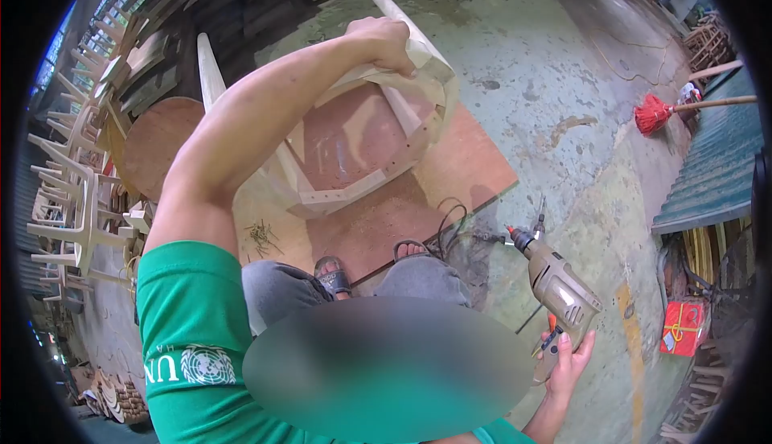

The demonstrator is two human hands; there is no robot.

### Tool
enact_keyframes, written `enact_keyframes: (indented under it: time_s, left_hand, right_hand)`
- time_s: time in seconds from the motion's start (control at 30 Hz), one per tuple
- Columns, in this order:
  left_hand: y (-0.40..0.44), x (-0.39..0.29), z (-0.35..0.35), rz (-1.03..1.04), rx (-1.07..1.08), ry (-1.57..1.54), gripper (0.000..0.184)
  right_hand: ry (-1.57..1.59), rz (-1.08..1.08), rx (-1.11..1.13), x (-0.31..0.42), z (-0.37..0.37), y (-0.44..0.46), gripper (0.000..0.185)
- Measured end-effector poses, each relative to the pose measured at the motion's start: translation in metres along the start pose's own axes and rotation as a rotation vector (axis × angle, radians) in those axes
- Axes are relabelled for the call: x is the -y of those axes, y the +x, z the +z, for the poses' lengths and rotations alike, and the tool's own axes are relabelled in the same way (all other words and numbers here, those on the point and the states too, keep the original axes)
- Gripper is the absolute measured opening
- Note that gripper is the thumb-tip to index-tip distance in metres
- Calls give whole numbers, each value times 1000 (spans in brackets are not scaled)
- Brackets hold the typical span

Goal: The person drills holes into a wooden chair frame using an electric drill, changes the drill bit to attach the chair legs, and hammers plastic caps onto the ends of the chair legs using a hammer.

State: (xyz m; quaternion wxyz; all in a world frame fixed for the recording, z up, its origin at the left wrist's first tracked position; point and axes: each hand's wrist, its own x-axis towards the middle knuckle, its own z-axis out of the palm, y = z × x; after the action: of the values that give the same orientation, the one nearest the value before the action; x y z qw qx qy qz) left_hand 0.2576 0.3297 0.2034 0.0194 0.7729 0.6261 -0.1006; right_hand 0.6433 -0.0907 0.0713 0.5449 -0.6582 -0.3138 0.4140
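On a plywood board (482, 166) in front of me sits a pale wooden chair frame (346, 196), with two legs rising away from me and dark holes along its curved rail. My left hand (384, 44) is closed over the far right part of this frame. Low on the right, my right hand (568, 366) grips a grey-brown power drill (563, 287) by its handle, the chuck end tilted up and left. Part of that grip is hidden behind the drill. A black cable (452, 220) loops on the floor between the drill and the board.
Wooden chair frames (84, 203) are stacked on the left beside a round wooden panel (161, 142). Small thin pieces (261, 237) lie on the board near my feet. To the right are a red broom (653, 114), a corrugated metal sheet (708, 170) and a red box (683, 327).
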Motion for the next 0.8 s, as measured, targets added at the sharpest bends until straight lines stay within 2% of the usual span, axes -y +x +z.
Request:
enact_keyframes:
  time_s: [0.13, 0.2, 0.3, 0.37, 0.4, 0.47, 0.6, 0.77, 0.8]
  left_hand:
    - [-8, -11, -13, 68, -144, -75, 71]
    - [-20, -12, -33, 71, -149, -122, 64]
    - [-67, 2, -64, 80, -316, -217, 51]
    - [-85, 30, -64, 91, -414, -355, 59]
    - [-98, 44, -57, 157, -487, -483, 55]
    - [-130, 60, -48, -16, -460, -590, 60]
    - [-174, 111, 58, 47, -672, -884, 53]
    - [-251, 138, 184, -124, -606, -1247, 59]
    - [-263, 145, 204, -189, -615, -1338, 59]
  right_hand:
    - [-52, 67, 1, -7, -4, -1, 39]
    - [-64, 60, 50, -8, -1, 2, 38]
    - [-84, 43, 116, -11, 11, 8, 36]
    - [-102, 53, 172, -16, 17, 12, 38]
    - [-112, 70, 215, -21, 17, 17, 41]
    - [-117, 72, 285, -23, 33, 25, 41]
    - [-119, 74, 364, -11, 77, 43, 38]
    - [-186, 79, 520, -2, 124, 66, 40]
    - [-203, 69, 605, -4, 130, 75, 39]
